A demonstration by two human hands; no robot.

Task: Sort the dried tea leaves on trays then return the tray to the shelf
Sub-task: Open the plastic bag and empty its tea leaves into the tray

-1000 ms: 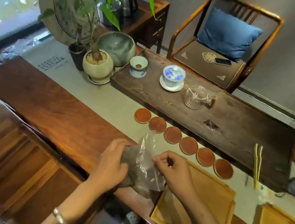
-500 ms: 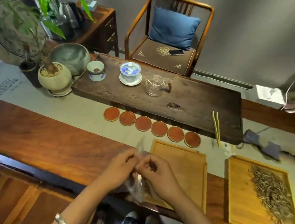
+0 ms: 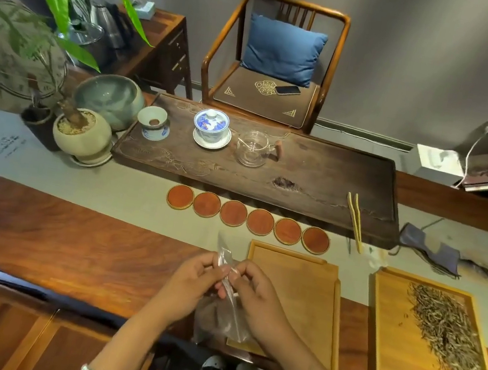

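left hand (image 3: 189, 282) and right hand (image 3: 259, 300) are both pinching the clear plastic bag (image 3: 223, 310) over the tabletop (image 3: 65, 239) edge | empty tray (image 3: 299, 291) is lying just beside | tray with tea leaves (image 3: 444, 328) is sitting further right | coasters (image 3: 248, 219) are lining up behind

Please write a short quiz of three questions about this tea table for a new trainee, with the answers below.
1. True or false: both bamboo trays hold tea leaves.
2. How many round coasters lie in the row?
3. The hands hold: A) tongs B) a clear plastic bag C) a cup

Key
1. False: the right tray holds dried tea leaves; the near tray is bare.
2. Six coasters.
3. B: left hand and right hand pinch the plastic bag.
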